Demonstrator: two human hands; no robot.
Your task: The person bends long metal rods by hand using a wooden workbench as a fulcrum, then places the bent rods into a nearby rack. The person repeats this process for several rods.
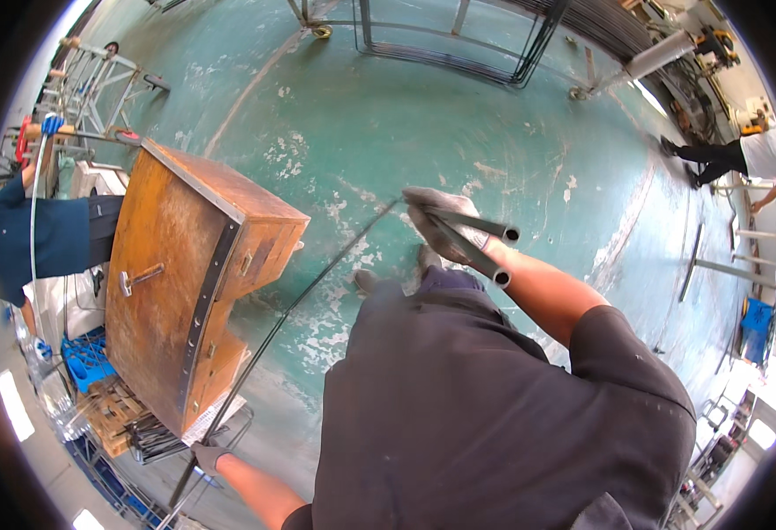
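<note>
My right hand point(445, 212), in a pale grey work glove, is closed around two metal tubes point(469, 247). Their round, hollow ends point back toward my forearm. Down at the lower left, my left hand point(210, 457) wears a darker glove and is closed on long, thin dark rods point(286, 314). These rods slant up across the floor to my right glove, which hides whether they join the tubes. Beside the rods stands a worn wooden workbench point(172, 300) with a dark metal strip along its edge. A hammer point(141, 279) lies on its top.
Left of the bench, a person point(44, 225) with blue gloves holds a long thin rod. Another person point(745, 159) stands at far right near metal frames. A wheeled rack point(441, 60) of dark bent bars is ahead. A blue crate point(88, 358) and wooden pallet point(119, 411) sit beside the bench.
</note>
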